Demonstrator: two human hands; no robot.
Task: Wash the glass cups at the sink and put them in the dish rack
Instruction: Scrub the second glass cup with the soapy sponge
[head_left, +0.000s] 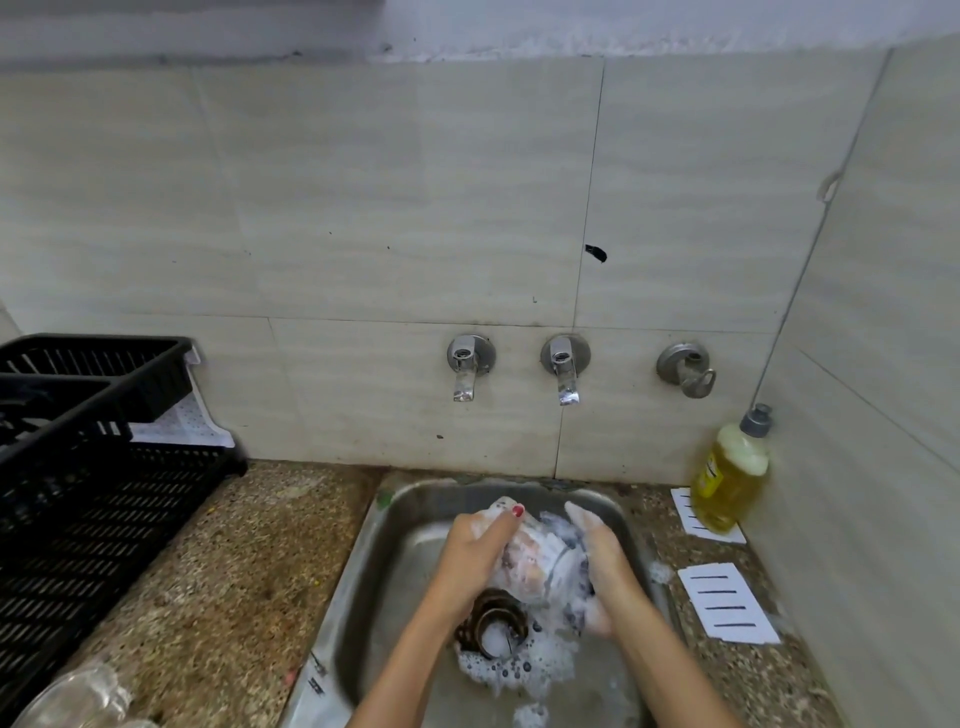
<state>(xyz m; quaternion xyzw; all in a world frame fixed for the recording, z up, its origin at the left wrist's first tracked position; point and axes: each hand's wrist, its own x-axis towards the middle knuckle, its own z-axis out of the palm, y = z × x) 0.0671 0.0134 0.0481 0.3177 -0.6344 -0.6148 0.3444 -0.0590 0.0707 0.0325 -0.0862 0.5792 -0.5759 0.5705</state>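
Note:
A soapy glass cup is held over the steel sink, lying on its side between both hands. My left hand grips its left side with the thumb across the top. My right hand, covered in foam, presses against its right side; a scrubber under it cannot be made out. Foam lies around the drain. The black dish rack stands on the counter at the left. Another clear glass lies at the bottom left corner.
Two taps and a third fitting stick out of the tiled wall above the sink. A yellow dish soap bottle stands at the right corner. White marked cards lie on the speckled counter.

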